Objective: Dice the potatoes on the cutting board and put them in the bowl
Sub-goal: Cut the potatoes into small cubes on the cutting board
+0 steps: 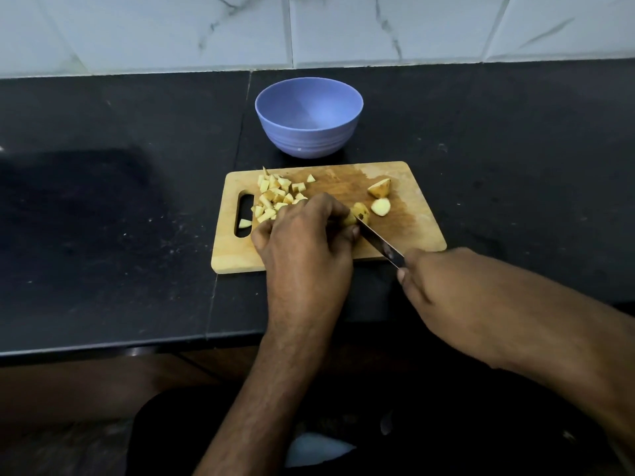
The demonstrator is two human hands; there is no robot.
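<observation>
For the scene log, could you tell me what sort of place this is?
Most likely a home kitchen: a dark stone counter against a marbled tile wall, with a wooden cutting board of diced potato and a blue bowl behind it.

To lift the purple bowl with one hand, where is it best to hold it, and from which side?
Grip the bowl at its near rim, thumb inside and fingers on the outer wall, coming from above on the board side. It stands upright, open and empty, with bare counter around it, so the rim is free. The ribbed lower wall curves inward and would likely slip.
</observation>
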